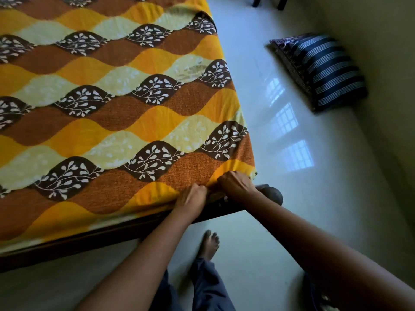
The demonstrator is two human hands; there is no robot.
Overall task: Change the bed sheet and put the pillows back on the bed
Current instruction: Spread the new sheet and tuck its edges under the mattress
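Note:
A bed sheet [116, 104] with yellow, orange and brown waves and white leaf prints covers the mattress. At the near right corner of the bed, my left hand [190, 197] grips the sheet's edge with curled fingers. My right hand [234, 184] is right beside it, fist closed on a fold of the same sheet at the corner. A dark blue striped pillow [323, 70] lies on the floor by the wall, with a second patterned pillow under it.
The dark wooden bed frame [89, 239] runs along the near side, with a rounded corner post [272, 194]. The glossy pale floor [292, 221] lies to the right. My bare foot [210, 243] stands near the frame. Dark furniture legs [269, 2] show at the top.

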